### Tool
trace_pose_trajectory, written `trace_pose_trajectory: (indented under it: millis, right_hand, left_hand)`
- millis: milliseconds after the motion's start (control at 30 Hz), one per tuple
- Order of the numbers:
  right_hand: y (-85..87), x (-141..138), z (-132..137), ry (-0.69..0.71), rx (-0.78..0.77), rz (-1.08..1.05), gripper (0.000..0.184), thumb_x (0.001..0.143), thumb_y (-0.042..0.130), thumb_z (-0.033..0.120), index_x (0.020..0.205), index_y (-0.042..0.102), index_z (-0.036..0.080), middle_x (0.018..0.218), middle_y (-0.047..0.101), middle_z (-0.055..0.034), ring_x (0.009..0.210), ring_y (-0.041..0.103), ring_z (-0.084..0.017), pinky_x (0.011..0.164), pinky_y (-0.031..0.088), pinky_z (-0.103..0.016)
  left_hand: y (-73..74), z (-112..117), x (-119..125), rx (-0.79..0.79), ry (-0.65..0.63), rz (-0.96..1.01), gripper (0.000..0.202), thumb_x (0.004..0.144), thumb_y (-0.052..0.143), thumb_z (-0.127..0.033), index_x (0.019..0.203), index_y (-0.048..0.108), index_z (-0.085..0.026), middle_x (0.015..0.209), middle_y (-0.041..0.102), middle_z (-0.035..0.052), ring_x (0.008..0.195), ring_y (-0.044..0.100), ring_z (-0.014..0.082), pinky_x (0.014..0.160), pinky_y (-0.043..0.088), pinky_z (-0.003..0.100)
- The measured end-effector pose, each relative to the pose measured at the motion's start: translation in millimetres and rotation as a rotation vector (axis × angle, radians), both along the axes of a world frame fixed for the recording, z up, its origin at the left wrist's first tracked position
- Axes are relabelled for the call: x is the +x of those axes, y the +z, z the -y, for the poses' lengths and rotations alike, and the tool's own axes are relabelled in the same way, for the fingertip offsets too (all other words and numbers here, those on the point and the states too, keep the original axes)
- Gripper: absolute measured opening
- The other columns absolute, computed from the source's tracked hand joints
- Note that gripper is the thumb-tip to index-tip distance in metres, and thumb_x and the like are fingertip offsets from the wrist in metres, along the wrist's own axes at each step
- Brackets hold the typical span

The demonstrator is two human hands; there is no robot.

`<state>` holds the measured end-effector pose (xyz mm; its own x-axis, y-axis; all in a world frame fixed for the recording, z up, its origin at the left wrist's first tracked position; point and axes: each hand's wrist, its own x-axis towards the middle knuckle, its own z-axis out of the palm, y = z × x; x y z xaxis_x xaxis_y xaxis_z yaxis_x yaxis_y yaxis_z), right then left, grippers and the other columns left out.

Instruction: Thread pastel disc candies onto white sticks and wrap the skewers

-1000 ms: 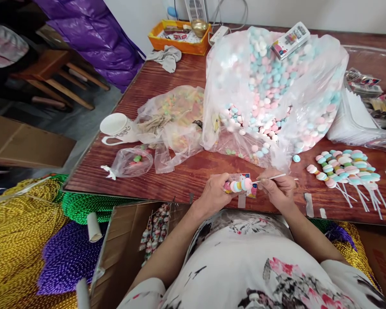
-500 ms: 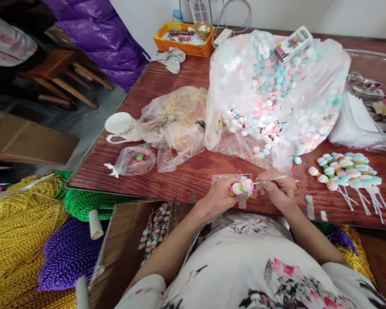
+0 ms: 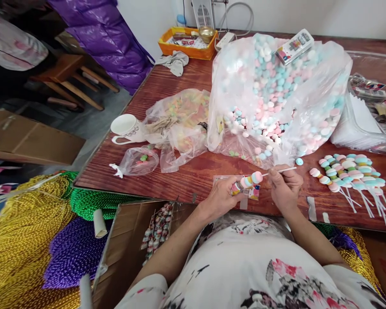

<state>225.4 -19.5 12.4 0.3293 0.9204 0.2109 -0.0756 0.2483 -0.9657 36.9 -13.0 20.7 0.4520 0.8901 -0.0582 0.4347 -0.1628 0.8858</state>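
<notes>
My left hand [image 3: 219, 194] is closed around a short row of candies [image 3: 248, 182] in pink, pale blue, white and yellow, tilted up to the right. A white stick [image 3: 288, 169] runs from the row's pink end through the pinched fingers of my right hand [image 3: 287, 191]. I cannot tell how deep the stick sits in the candies. Under the row, a colourful printed card [image 3: 254, 193] lies by the table edge. Finished-looking candy skewers [image 3: 354, 171] with white sticks lie in a group to the right.
A big clear bag [image 3: 225, 81] of pastel candies stands behind my hands, with a small packet [image 3: 295, 46] on top. Left of it are a bag of gummy-like pieces [image 3: 186, 107], a white mug [image 3: 125, 128] and a smaller bag [image 3: 138, 161]. A clear tub [image 3: 357, 128] stands at right.
The candy row now points more up and right, and more of it shows beyond my left fingers. My right hand has turned more upright and moved slightly away. The view shifted a little.
</notes>
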Motion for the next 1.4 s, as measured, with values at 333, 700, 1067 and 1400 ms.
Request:
trace_pose_trajectory:
  millis: [333, 700, 1067, 1400]
  right_hand:
    - [11.2, -5, 5, 0.242, 0.061, 0.234, 0.013, 0.081, 0.068, 0.027, 0.069, 0.068, 0.022, 0.057, 0.060, 0.0025, 0.052, 0.050, -0.011, 0.050, 0.039, -0.026]
    - [4.9, 1, -3, 0.436, -0.066, -0.147, 0.019, 0.080, 0.069, 0.040, 0.076, 0.071, 0.021, 0.062, 0.061, 0.0004, 0.054, 0.051, -0.012, 0.051, 0.041, -0.026]
    - [-6.1, 2, -7, 0.197, -0.122, -0.264, 0.016, 0.082, 0.067, 0.032, 0.071, 0.064, 0.020, 0.060, 0.059, 0.0031, 0.056, 0.053, -0.010, 0.059, 0.045, -0.025]
    - [-4.0, 36, -2, 0.206, -0.066, -0.313, 0.020, 0.081, 0.068, 0.039, 0.070, 0.064, 0.022, 0.060, 0.057, 0.0009, 0.065, 0.056, -0.016, 0.067, 0.048, -0.032]
  left_hand:
    - [-1.2, 3, 6, -0.104, -0.047, 0.102, 0.031, 0.077, 0.071, -0.026, 0.105, 0.063, -0.016, 0.099, 0.069, 0.0031, 0.087, 0.062, 0.0171, 0.079, 0.049, 0.028]
    - [-3.5, -3, -9, 0.024, -0.001, -0.169, 0.062, 0.072, 0.075, -0.032, 0.128, 0.050, -0.024, 0.112, 0.070, 0.0049, 0.096, 0.067, 0.0237, 0.085, 0.049, 0.034]
    - [13.8, -19, 13, 0.256, -0.097, -0.222, 0.094, 0.076, 0.072, -0.044, 0.151, 0.019, -0.022, 0.113, 0.066, 0.0105, 0.102, 0.064, 0.0258, 0.090, 0.048, 0.038]
    - [27.8, -61, -27, -0.388, -0.488, -0.032, 0.068, 0.058, 0.086, -0.037, 0.120, 0.062, -0.020, 0.101, 0.070, 0.0051, 0.094, 0.065, 0.0229, 0.082, 0.051, 0.031]
